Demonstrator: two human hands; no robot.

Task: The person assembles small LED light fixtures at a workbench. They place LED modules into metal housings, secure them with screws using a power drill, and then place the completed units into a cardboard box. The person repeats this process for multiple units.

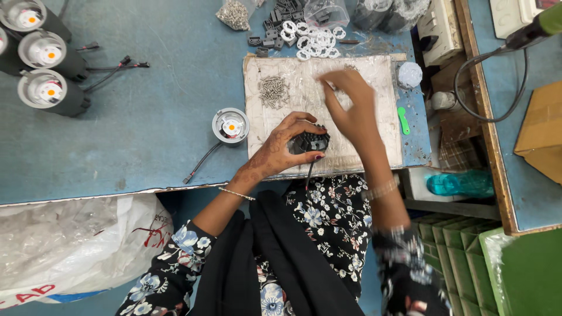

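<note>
My left hand point(280, 149) grips a small black finned lamp body point(310, 141) with a thin wire hanging from it, at the near edge of a worn plastic-covered work board point(383, 140). Just above it, my right hand point(350, 105) hovers over the board with fingers pinched together; it is blurred, and whether it holds a screw I cannot tell. A pile of small screws point(273, 91) lies on the board's left part. One round grey lamp point(230, 125) with an orange centre sits left of the board, its cable trailing toward the table edge.
Three black cylindrical lamps point(50, 92) stand at the far left. White rings point(312, 38) and black parts point(275, 26) lie behind the board, with a bag of screws point(234, 13). A green tool point(404, 120), a teal bottle point(459, 183) and a powered screwdriver point(535, 29) are at the right.
</note>
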